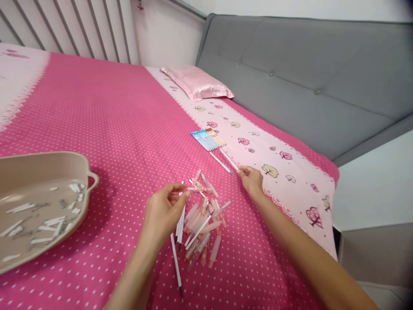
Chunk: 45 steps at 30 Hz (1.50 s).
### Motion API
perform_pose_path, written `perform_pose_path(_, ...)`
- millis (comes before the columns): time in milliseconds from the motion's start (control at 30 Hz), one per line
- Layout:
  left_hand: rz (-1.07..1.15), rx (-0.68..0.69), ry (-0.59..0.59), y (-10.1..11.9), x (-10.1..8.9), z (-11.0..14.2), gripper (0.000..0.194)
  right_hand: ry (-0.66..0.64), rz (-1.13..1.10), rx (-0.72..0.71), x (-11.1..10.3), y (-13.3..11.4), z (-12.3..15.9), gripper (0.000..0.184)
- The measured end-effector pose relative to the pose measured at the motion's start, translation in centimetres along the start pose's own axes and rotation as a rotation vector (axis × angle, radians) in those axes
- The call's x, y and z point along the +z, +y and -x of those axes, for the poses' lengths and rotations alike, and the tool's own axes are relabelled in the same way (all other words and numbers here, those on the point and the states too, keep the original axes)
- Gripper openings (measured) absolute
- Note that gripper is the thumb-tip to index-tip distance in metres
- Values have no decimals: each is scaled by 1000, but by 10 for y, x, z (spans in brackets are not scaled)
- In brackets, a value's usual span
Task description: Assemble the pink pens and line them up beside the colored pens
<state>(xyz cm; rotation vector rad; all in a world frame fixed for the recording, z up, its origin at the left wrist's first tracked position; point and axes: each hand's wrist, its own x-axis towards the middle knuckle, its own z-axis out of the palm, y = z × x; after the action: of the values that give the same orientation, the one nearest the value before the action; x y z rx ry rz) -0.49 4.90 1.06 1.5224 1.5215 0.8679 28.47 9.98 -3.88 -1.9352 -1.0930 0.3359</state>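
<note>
My left hand (pixel 166 209) is closed in a pinch at the end of a pink pen barrel (pixel 197 189), over a loose pile. That pile holds several pale pink pen barrels (pixel 215 249) and white ink refills (pixel 198 232). One white refill with a dark tip (pixel 176 267) lies apart at the near left. Farther right, my right hand (pixel 251 178) pinches the near end of a pale pen (pixel 229 159), its far end close to a neat row of blue and orange pens (pixel 208 139). Just left of it, another pale pen (pixel 221 162) rests on the bedspread.
A beige basin (pixel 88 181) at the left holds small white pieces (pixel 53 221) and what look like springs. Everything lies on a pink dotted bedspread (pixel 122 116). Beyond are a pink pillow (pixel 196 82) and a grey padded headboard (pixel 300 64).
</note>
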Motion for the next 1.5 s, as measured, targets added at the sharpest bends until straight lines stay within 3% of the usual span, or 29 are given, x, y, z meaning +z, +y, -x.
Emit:
perform_pose_path(467, -21, -22, 12, 4, -2, 0, 41, -77, 17, -52, 13, 6, -13, 21)
perform_pose_path(1200, -36, -11, 46, 5, -7, 1, 42, -145, 13, -77, 9, 4, -9, 23)
perform_pose_path(1367, -90, -26, 72, 4, -16, -2, 46, -130, -37, -90, -3, -7, 4, 30)
perform_pose_path(1500, -243, -73, 76, 3, -20, -4, 43, -226, -104, -106, -30, -27, 41, 29)
